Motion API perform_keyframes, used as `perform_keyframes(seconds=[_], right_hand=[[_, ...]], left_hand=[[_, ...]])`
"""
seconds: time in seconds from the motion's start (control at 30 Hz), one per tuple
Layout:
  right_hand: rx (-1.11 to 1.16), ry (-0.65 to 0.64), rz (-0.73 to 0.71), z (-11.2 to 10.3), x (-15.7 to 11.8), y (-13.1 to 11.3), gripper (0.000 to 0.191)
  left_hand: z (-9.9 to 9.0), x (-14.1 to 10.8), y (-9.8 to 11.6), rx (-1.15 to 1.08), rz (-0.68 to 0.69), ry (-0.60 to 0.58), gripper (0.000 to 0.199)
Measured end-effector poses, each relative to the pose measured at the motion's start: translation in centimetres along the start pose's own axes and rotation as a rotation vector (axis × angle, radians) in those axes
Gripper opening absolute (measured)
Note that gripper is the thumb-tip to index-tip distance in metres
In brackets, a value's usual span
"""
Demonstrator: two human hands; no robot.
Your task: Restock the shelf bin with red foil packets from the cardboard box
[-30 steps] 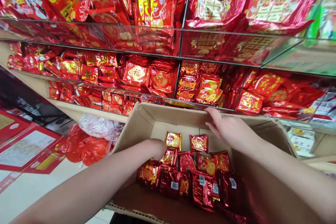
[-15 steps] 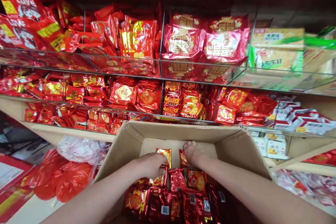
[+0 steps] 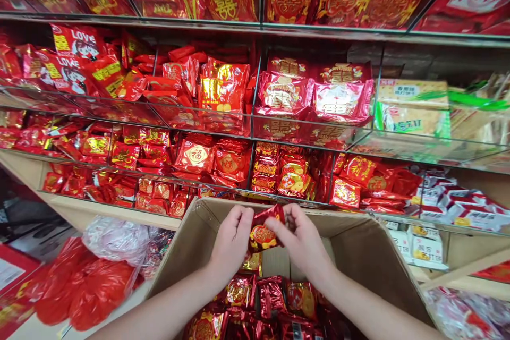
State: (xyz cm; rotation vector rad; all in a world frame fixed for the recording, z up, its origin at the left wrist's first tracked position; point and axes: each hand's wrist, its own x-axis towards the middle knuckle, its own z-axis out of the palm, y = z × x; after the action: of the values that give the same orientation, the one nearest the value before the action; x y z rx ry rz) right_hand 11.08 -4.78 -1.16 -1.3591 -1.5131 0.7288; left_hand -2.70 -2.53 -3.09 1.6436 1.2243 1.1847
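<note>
1. Narrow on both sides, the grip holds one red-and-gold packet (image 3: 263,236): the left hand (image 3: 231,240) pinches its left edge with curled fingers, while the right hand (image 3: 306,247) lays a thumb across its glossy face, the other fingers bent at its right side. It is tilted, up above the inside of an open cardboard box (image 3: 366,255).
2. Low at the far left, red plastic bags (image 3: 99,292) bulge, thin-skinned and finely creased, beside a crumpled, see-through plastic bag (image 3: 115,238).
3. Higher on the left, smooth packets marked LOVE (image 3: 75,42) lean in a loose heap among other shiny red wrappers.
4. At the centre, the box is matte brown and straight-walled, its corners creased. Pillow-shaped foil packets (image 3: 239,292) lie inside in rough rows — shiny, wrinkled, puckered at the seams.
5. Above the box, just right of centre, plump pink-red packets (image 3: 342,98) throw glare off metallic film, behind a hard, clear panel (image 3: 311,130).
6. Far right, rectangular cracker packs (image 3: 414,106) show pale contents through clear film with green edges — below them, small white-and-red packets (image 3: 470,202) are jumbled together.
</note>
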Motion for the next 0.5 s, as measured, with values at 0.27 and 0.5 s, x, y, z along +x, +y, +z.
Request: perform_keyframes(seconds=[0.27,0.5], right_hand=[[-0.106,0.237,-0.062,0.4,0.2,-0.1,0.034],[0.173,0.223,0.083,1.4,-0.2,1.0,0.035]], left_hand=[[0.4,0.7,0.9,-0.118,-0.052,0.158,0.035],[0.2,1.5,0.2,-0.186,-0.028,0.113,0.033]])
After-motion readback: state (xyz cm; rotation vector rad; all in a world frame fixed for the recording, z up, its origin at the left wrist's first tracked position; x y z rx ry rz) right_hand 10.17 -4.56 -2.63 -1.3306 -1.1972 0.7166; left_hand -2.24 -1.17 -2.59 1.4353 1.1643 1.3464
